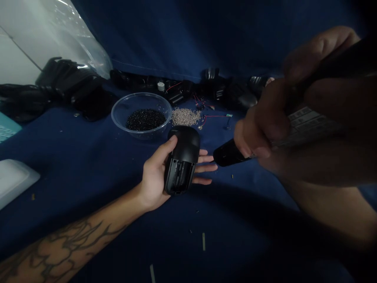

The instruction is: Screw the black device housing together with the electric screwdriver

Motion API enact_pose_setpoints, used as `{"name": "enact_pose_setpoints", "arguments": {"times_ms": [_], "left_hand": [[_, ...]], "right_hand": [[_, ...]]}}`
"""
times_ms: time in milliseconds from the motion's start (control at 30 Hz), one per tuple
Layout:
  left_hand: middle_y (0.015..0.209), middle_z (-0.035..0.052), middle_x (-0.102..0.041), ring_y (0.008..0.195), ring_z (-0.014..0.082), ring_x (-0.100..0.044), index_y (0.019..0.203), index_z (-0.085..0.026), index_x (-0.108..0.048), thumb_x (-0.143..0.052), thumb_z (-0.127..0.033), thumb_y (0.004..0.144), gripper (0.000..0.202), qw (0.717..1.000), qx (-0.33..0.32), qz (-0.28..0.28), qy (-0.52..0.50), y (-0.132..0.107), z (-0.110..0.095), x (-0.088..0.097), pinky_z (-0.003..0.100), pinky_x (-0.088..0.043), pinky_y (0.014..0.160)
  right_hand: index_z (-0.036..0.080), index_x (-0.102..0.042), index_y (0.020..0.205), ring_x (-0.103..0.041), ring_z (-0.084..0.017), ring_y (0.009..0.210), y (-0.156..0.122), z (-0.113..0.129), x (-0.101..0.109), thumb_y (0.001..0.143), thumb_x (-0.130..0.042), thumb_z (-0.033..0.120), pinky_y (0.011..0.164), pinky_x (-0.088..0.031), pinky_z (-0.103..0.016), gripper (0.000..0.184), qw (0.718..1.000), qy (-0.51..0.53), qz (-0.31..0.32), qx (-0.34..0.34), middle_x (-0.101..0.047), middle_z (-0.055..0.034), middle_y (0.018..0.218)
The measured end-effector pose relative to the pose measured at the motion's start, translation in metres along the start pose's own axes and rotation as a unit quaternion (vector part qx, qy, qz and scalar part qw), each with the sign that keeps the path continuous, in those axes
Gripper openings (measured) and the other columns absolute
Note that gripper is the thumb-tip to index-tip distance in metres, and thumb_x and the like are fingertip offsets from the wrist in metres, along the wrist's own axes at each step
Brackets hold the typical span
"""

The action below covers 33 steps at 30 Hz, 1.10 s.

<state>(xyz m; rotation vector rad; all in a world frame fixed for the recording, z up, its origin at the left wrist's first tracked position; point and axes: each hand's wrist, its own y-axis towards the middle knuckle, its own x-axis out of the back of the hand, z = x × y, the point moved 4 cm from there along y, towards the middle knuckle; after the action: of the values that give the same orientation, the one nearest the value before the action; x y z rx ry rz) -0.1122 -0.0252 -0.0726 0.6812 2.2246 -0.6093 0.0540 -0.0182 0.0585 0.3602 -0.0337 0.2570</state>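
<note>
A black rounded plastic device [184,151] rests in my left hand [156,177]. My thumb presses its near side while the other fingers stretch out behind it. The lower part of the device is an open recess [179,175] that looks like a battery compartment. My right hand [265,122] is wrapped around a black electric screwdriver [231,152] with a pale label on its body. The screwdriver's dark nose points left, close to my left fingertips and apart from the device. Its bit is hard to make out.
Behind my left hand stands a clear plastic bowl [141,96] with small black pieces. Beside it lies a pile of small silvery screws [185,117] and thin red wires [216,116]. Black plastic parts [67,86] line the back; a white container [14,179] sits at left.
</note>
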Motion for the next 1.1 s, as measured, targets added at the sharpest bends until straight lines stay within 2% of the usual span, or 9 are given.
{"name": "enact_pose_setpoints", "arguments": {"times_ms": [200,333,400,500,600,767,933,1000,1100], "left_hand": [[0.114,0.0299,-0.072,0.117,0.0428,-0.066,0.113,0.001,-0.071,-0.041,-0.063,0.095,0.074,1.0,0.008,0.002,-0.002,0.0,0.001,0.0,0.055,-0.054,0.097],[0.116,0.0306,-0.071,0.117,0.0434,-0.066,0.113,0.002,-0.071,-0.04,-0.061,0.095,0.073,1.0,-0.008,-0.015,0.003,-0.001,0.0,-0.002,0.055,-0.057,0.093],[0.121,0.0301,-0.069,0.117,0.044,-0.066,0.115,0.001,-0.071,-0.04,-0.06,0.096,0.071,0.999,-0.028,-0.038,0.005,-0.001,-0.001,-0.002,0.054,-0.059,0.088],[0.126,0.0287,-0.067,0.115,0.0445,-0.066,0.115,0.0,-0.071,-0.041,-0.059,0.096,0.069,0.996,-0.062,-0.06,0.002,-0.001,-0.002,0.002,0.053,-0.062,0.082],[0.123,0.0272,-0.069,0.116,0.0447,-0.066,0.113,-0.002,-0.072,-0.042,-0.059,0.096,0.067,0.996,-0.076,-0.056,0.001,-0.001,-0.001,0.004,0.054,-0.062,0.082],[0.115,0.0253,-0.071,0.12,0.0456,-0.062,0.105,-0.004,-0.072,-0.04,-0.056,0.097,0.062,0.996,-0.073,-0.057,0.005,-0.001,-0.002,0.0,0.054,-0.063,0.078],[0.113,0.0254,-0.07,0.115,0.0444,-0.064,0.106,-0.003,-0.071,-0.04,-0.055,0.096,0.061,0.996,-0.065,-0.068,0.011,0.0,-0.003,-0.001,0.051,-0.064,0.073],[0.116,0.027,-0.069,0.114,0.0451,-0.065,0.109,-0.001,-0.069,-0.041,-0.057,0.096,0.064,0.996,-0.063,-0.063,0.018,0.0,-0.001,0.0,0.051,-0.064,0.071],[0.119,0.0289,-0.069,0.115,0.0444,-0.065,0.112,0.0,-0.069,-0.042,-0.058,0.096,0.067,0.996,-0.064,-0.056,0.032,-0.001,0.001,0.003,0.046,-0.064,0.068]], "right_hand": [[0.028,-0.054,0.092,-0.061,-0.024,0.045,-0.001,-0.002,0.004,0.08,-0.072,0.057,0.039,-0.054,-0.042,0.036,0.999,0.019,0.036,0.005,-0.06,0.001,0.06],[0.026,-0.056,0.092,-0.062,-0.024,0.047,0.0,0.002,0.004,0.08,-0.073,0.057,0.04,-0.056,-0.044,0.037,0.999,0.026,0.043,0.001,-0.061,0.0005,0.062],[0.026,-0.053,0.086,-0.058,-0.023,0.043,0.0,0.003,0.0,0.081,-0.072,0.055,0.038,-0.054,-0.043,0.036,0.999,0.029,0.019,-0.021,-0.058,0.0018,0.056],[0.026,-0.048,0.077,-0.049,-0.019,0.034,-0.001,0.0,-0.013,0.08,-0.069,0.037,0.03,-0.045,-0.035,0.024,0.998,0.016,-0.05,-0.043,-0.051,0.0052,0.048],[0.025,-0.046,0.073,-0.045,-0.014,0.034,-0.005,-0.013,-0.025,0.072,-0.064,0.017,0.033,-0.042,-0.031,0.019,0.993,0.019,-0.096,-0.065,-0.047,0.0057,0.049],[0.023,-0.051,0.081,-0.05,-0.016,0.04,-0.007,-0.038,-0.036,0.078,-0.071,0.019,0.037,-0.044,-0.032,0.021,0.996,0.072,-0.005,-0.045,-0.055,0.0033,0.057],[0.022,-0.05,0.083,-0.051,-0.017,0.04,-0.006,-0.041,-0.031,0.081,-0.071,0.016,0.039,-0.045,-0.033,0.022,0.997,0.067,0.004,-0.028,-0.055,0.0035,0.058],[0.023,-0.048,0.081,-0.05,-0.017,0.039,-0.006,-0.035,-0.031,0.079,-0.073,0.017,0.039,-0.045,-0.033,0.026,0.997,0.062,-0.016,-0.044,-0.053,0.0047,0.055],[0.023,-0.045,0.076,-0.045,-0.014,0.037,-0.006,-0.019,-0.031,0.074,-0.063,0.012,0.038,-0.044,-0.031,0.021,0.995,0.022,-0.085,-0.055,-0.049,0.0063,0.051]]}}
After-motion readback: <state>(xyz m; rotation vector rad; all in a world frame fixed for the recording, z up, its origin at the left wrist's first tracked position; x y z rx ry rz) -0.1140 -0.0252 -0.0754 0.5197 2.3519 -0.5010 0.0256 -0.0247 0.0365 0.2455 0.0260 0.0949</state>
